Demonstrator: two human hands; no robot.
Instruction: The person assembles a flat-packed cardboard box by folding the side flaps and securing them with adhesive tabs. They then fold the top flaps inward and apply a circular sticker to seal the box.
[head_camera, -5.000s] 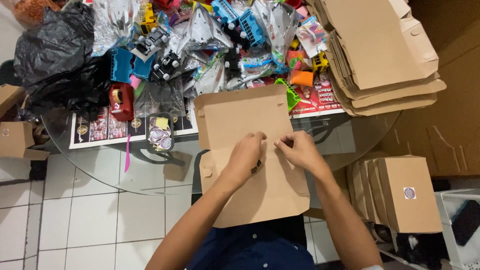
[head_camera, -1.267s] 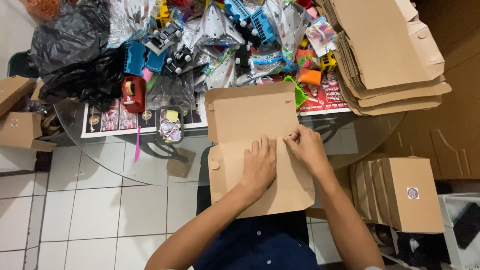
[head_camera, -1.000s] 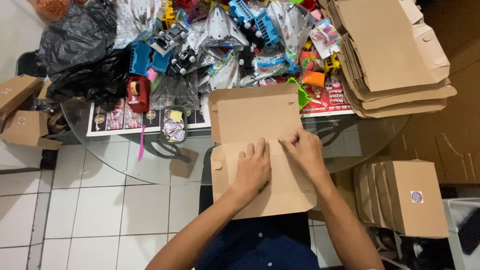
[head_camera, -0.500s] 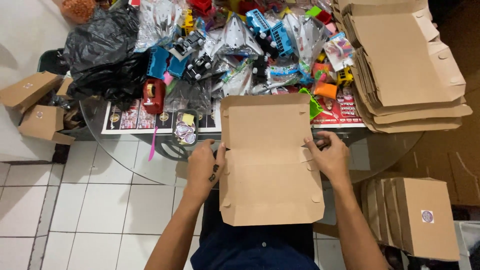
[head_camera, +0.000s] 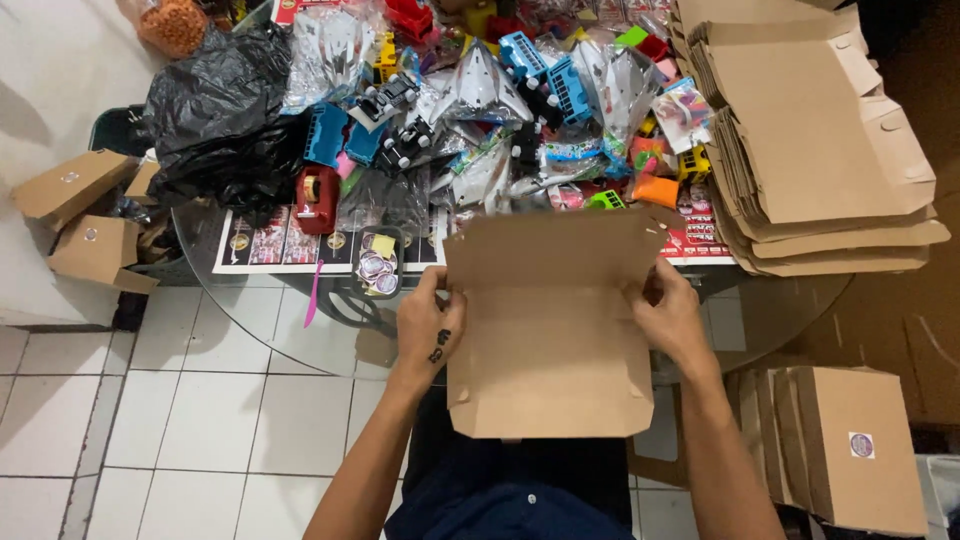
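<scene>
A flat brown cardboard box blank (head_camera: 548, 320) is held over my lap, just in front of the glass table's edge. My left hand (head_camera: 428, 330) grips its left edge, fingers curled around the side flap. At the right edge my right hand (head_camera: 668, 312) pinches the other side flap near the upper corner. The top flap is tilted up toward the table and hides part of the toys behind it.
The round glass table (head_camera: 300, 340) carries a heap of packaged toys (head_camera: 500, 110), black plastic bags (head_camera: 225, 115), a red tape dispenser (head_camera: 317, 195) and a tall stack of flat box blanks (head_camera: 820, 150). Folded boxes (head_camera: 850, 445) stand at the lower right, small boxes (head_camera: 85, 215) at the left.
Both hands left the middle of the blank and went out to its left and right edges. The blank has been straightened and its side and top flaps are lifting.
</scene>
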